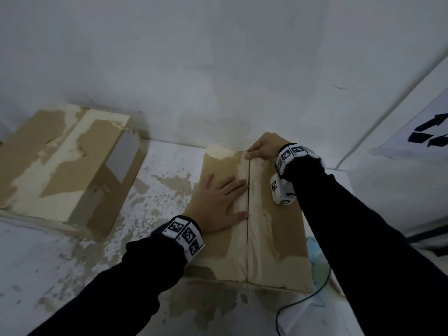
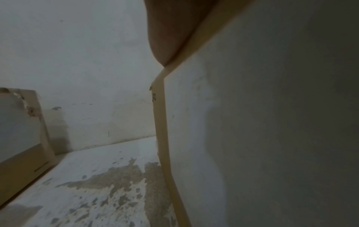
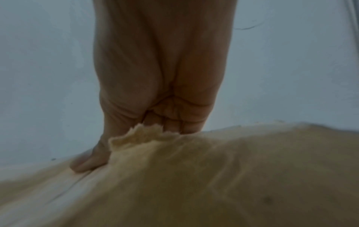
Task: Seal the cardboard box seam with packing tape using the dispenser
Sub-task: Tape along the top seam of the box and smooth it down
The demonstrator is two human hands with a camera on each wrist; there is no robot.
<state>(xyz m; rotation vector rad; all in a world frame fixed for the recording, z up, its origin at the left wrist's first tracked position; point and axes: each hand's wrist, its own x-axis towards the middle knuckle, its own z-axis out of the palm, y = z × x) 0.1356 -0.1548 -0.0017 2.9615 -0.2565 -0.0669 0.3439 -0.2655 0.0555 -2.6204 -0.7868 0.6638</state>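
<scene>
So as far as I can tell the taping hasn't really started: the cardboard box point(image 1: 266, 226) sits on the table point(image 1: 60, 263) with both top flaps folded down, and the seam point(image 1: 248, 207) between them is a bare dark line with no fresh tape over it. No dispenser anywhere in these shots, so that has to be fetched before anything gets sealed (my guess, this is the line-up-the-flaps stage). The left hand point(image 1: 218, 202) lies flat on the left flap, fingers straight and spread, tips right at the seam. The right hand point(image 1: 264, 146) is hooked over the far edge of the box, fingers curled down behind it and thumb on top next to the seam, so it's gripping the box. The box top is scuffed where old tape tore the paper off. The table is white with worn brown patches, pushed against a plain white wall point(image 1: 218, 57), and a second box point(image 1: 68, 166), equally peeled, sits well off to the left.
</scene>
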